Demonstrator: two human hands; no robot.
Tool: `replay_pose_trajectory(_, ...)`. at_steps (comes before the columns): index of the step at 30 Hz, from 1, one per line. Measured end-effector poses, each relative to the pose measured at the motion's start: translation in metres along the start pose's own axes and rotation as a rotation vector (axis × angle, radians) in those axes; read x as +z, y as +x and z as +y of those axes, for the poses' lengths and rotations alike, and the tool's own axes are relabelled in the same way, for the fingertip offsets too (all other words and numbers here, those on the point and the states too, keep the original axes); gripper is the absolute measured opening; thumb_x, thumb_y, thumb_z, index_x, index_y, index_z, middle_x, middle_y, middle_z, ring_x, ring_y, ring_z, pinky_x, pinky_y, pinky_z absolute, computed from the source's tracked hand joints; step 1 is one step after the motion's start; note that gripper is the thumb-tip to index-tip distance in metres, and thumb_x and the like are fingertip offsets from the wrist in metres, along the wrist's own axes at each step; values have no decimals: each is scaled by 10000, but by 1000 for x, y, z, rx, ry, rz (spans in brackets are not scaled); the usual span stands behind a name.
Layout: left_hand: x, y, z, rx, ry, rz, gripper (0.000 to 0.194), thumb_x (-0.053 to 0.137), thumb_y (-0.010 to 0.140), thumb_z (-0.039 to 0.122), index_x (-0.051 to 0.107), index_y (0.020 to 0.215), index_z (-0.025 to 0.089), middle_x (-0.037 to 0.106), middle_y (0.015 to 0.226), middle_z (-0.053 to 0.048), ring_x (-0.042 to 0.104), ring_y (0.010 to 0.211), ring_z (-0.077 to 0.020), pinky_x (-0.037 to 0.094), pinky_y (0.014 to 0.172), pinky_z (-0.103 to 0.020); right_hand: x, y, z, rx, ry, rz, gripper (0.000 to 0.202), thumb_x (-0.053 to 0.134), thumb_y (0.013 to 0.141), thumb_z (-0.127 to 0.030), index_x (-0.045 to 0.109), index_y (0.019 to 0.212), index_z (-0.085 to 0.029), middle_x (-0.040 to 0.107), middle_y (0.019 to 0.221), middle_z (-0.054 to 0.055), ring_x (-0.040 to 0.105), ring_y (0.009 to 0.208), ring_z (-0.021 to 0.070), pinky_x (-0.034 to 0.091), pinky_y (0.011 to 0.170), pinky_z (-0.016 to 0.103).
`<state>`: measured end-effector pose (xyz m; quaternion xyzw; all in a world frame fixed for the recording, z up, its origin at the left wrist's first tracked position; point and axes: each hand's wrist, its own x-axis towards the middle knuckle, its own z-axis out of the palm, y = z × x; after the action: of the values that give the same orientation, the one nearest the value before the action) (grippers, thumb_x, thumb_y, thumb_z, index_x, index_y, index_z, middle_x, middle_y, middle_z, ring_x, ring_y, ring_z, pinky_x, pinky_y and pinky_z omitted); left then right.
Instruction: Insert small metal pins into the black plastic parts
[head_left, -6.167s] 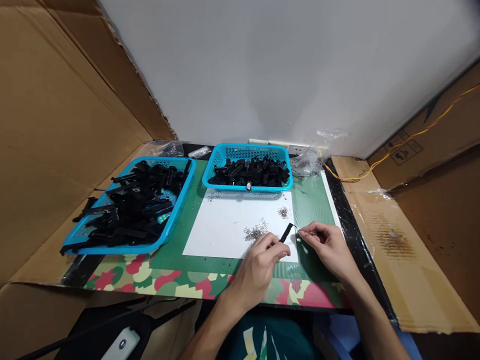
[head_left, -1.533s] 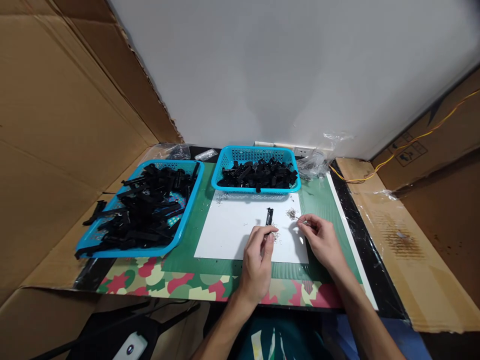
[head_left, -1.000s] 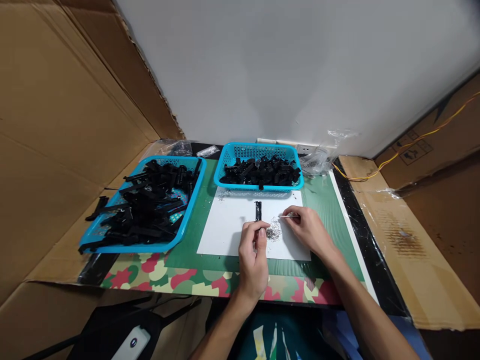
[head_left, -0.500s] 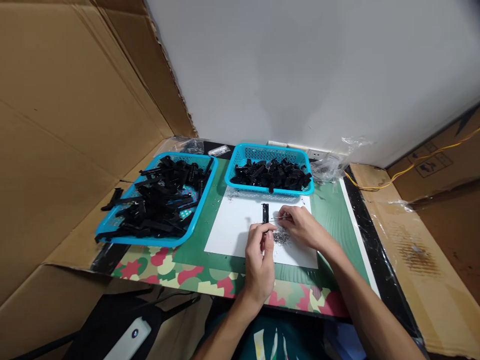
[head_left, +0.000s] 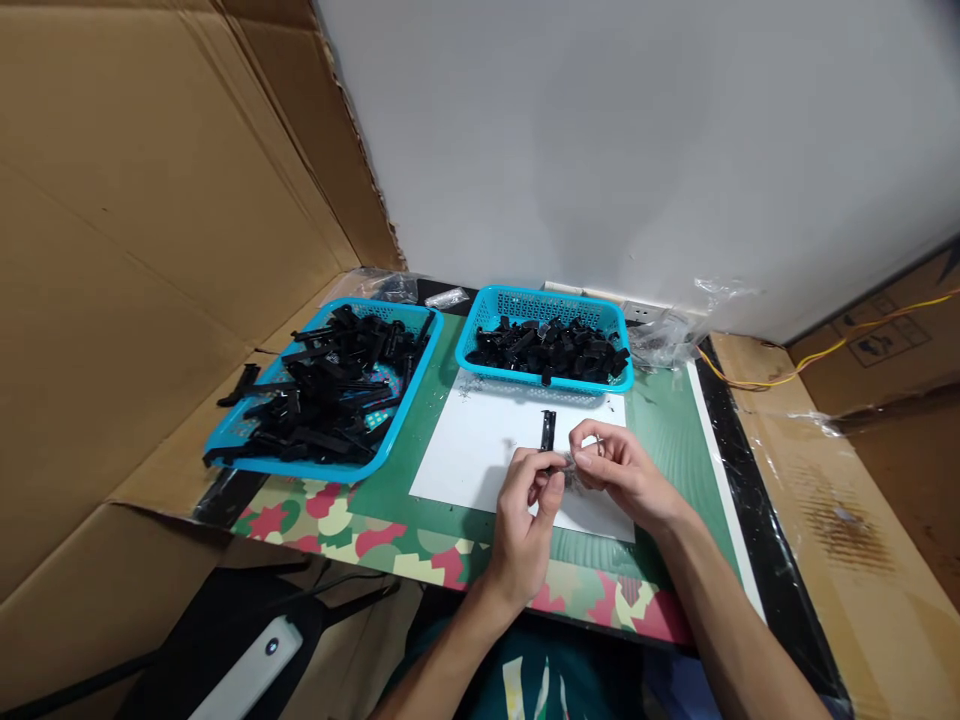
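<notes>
My left hand (head_left: 528,500) is closed on the lower end of a narrow black part (head_left: 548,430), which points away from me above the white sheet (head_left: 472,440). Just right of it, my right hand (head_left: 611,465) has its thumb and fingertips pinched together; a thin metal piece shows faintly at the fingers, too small to make out. Small metal bits (head_left: 576,477) lie on the sheet, partly hidden beneath the hands.
A blue basket (head_left: 405,410) heaped with long black parts stands at the left, some jutting over its rim. Another blue basket (head_left: 544,292) of black pieces is behind the sheet. Clear plastic bags (head_left: 664,340) lie at the back right.
The right hand has turned, and its fingertips are drawn together beside the left hand. The thin metal tool seen across the black part earlier no longer shows there. The view has shifted slightly.
</notes>
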<state>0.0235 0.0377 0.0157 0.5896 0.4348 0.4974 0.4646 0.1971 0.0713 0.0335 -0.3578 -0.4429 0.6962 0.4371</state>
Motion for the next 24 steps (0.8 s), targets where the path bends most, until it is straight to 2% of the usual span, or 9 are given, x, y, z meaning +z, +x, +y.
replay_pose_trajectory(5,3,-1,5,-113,-171,-74,292,492,1102,436,645,1057,192,583,944,-24,540,873,-155,424,773,-254,5,-2,8,-48,42,-52,242,808,922,-369,636,942,-200,453,639,-77,306,548,77,228,523,234)
replay_pose_trajectory(8,3,0,9,-200,-278,-102,308,503,1095,465,617,1022,187,556,897,-9,503,824,-140,409,744,-243,5,-2,9,-78,52,-77,225,813,917,-356,649,932,-203,459,658,-73,331,555,78,261,522,225)
replay_pose_trajectory(11,2,1,11,-220,-354,-162,305,541,1080,473,587,999,183,495,863,9,434,756,-116,375,694,-230,5,-3,7,-111,21,-88,221,815,910,-364,668,925,-200,494,686,-59,365,572,81,291,532,222)
replay_pose_trajectory(13,1,1,10,-222,-394,-177,308,555,1073,479,567,993,182,432,820,26,376,706,-104,335,648,-224,7,-5,4,-148,-49,-51,214,817,903,-368,690,928,-197,531,718,-42,404,598,89,319,551,226)
replay_pose_trajectory(16,-1,1,8,-227,-411,-141,315,581,1060,486,541,975,185,370,772,43,338,671,-99,299,610,-223,11,-9,-2,-189,-212,40,206,797,916,-385,726,921,-192,541,706,-28,426,610,104,330,559,238)
replay_pose_trajectory(20,-3,2,7,-198,-309,-81,283,592,1062,451,546,961,191,418,801,32,388,705,-105,324,627,-223,17,-18,-7,-194,-409,155,210,762,937,-395,776,954,-185,489,633,-36,352,565,106,263,515,249)
replay_pose_trajectory(24,-4,3,8,-140,-181,-59,256,584,1070,423,572,957,193,485,833,19,453,743,-115,361,662,-228,23,-25,-9,-225,-500,226,171,716,951,-328,796,949,-177,657,745,24,428,582,110,329,522,242)
